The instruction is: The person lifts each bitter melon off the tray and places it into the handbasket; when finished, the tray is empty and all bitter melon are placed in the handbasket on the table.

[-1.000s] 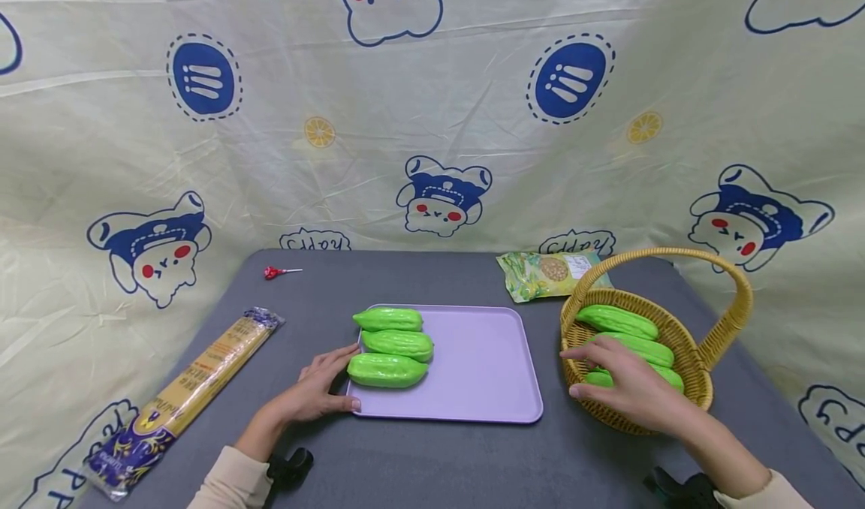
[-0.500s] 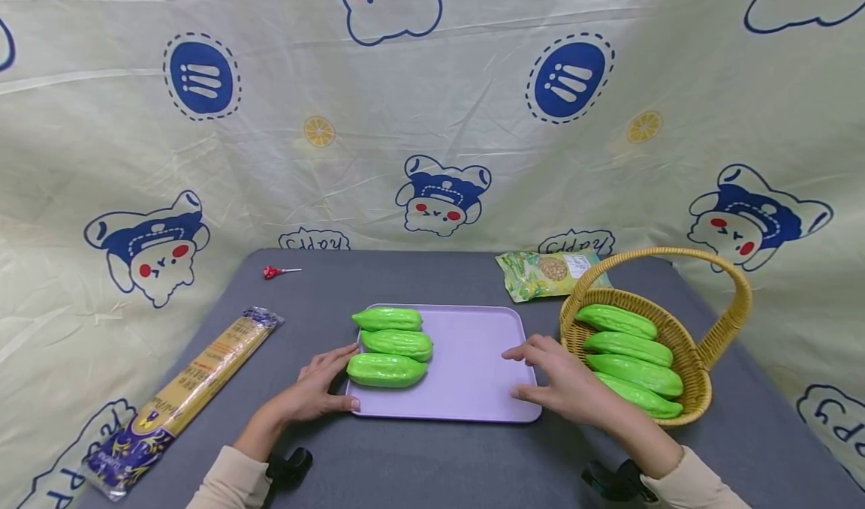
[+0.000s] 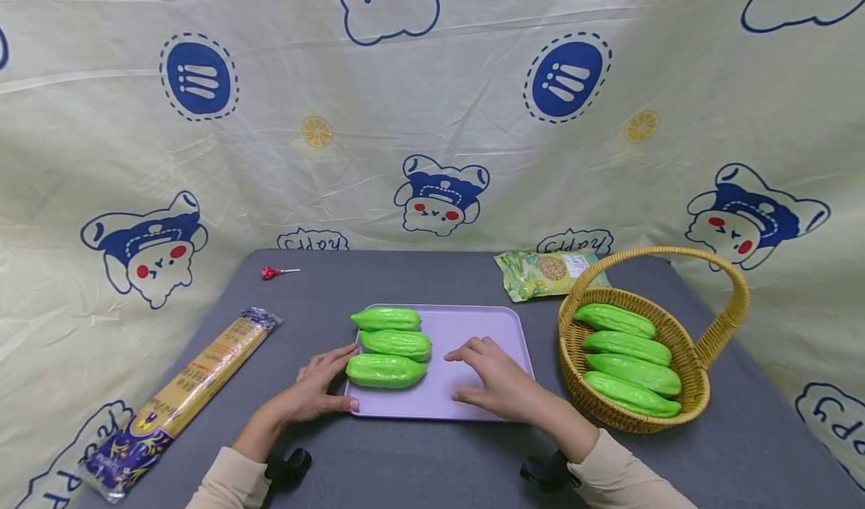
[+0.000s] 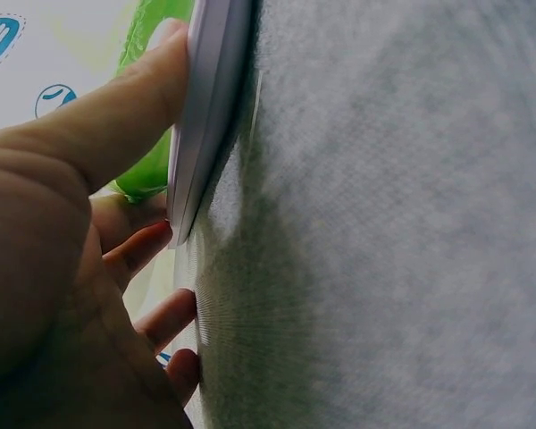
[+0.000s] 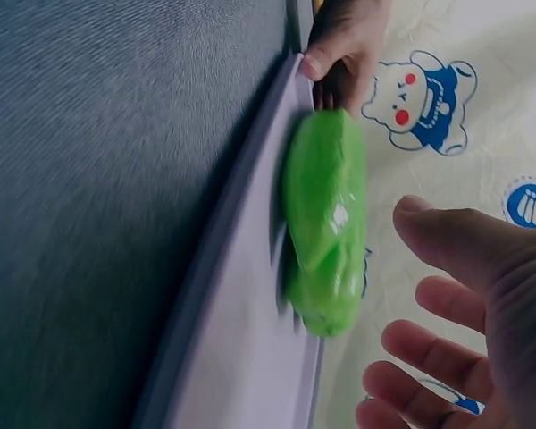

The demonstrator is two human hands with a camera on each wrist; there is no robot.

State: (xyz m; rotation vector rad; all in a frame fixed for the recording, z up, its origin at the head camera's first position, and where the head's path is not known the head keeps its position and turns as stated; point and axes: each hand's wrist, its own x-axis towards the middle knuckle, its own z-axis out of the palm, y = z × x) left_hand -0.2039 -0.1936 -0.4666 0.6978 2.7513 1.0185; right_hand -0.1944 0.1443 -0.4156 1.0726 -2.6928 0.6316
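Observation:
Three glossy, ribbed green gourds (image 3: 387, 371) lie side by side at the left end of a lilac tray (image 3: 446, 400). My left hand (image 3: 317, 387) rests against the tray's left side, its thumb on the rim near the front corner and its fingers along the edge. Over the tray's right half is my right hand (image 3: 496, 380), fingers spread and holding nothing, apart from the gourds. In the right wrist view, a gap separates its fingers (image 5: 433, 353) from the gourds (image 5: 326, 197). More green gourds (image 3: 631, 374) lie in a wicker basket (image 3: 699, 400) on the right.
A long pasta-like packet (image 3: 182, 404) lies slanted on the left of the grey table (image 3: 419, 464). Toward the back are a small red-handled tool (image 3: 272, 272) and a green printed bag (image 3: 541, 275). The basket's tall handle (image 3: 733, 299) arches above it. A printed curtain (image 3: 270, 194) hangs behind.
My right hand has moved left from over the basket to above the tray, carrying nothing. The basket's gourds are now fully uncovered. My left hand and the tray have stayed put.

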